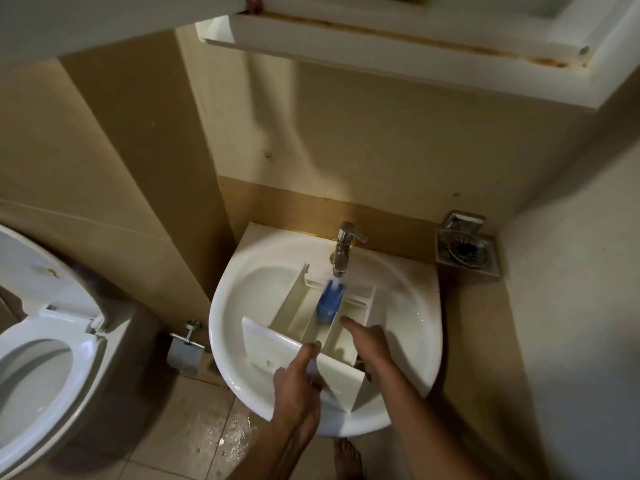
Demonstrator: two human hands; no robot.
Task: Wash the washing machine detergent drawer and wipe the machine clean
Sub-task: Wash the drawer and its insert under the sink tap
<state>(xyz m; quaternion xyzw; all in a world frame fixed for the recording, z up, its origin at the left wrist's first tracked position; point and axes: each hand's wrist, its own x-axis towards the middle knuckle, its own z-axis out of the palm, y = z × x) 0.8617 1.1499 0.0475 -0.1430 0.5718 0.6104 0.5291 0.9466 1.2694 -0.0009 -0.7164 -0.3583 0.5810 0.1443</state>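
The detergent drawer (294, 308) lies in the sink (225, 327) under the running tap (341, 251), water hitting its blue insert (330, 303). The left hand (298, 379) grips its front, the right hand (370, 344) its side.

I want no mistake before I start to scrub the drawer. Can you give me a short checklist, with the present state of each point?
1. Water from the tap falls on the blue insert: ok.
2. The drawer lies inside the sink: ok.
3. The left hand grips the drawer's front: ok.
4. The right hand has a firm hold on the drawer: cannot tell.
5. Compartments free of residue: cannot tell, the picture is blurred.
6. The floor is dry underfoot: not ok, wet tiles below the sink.
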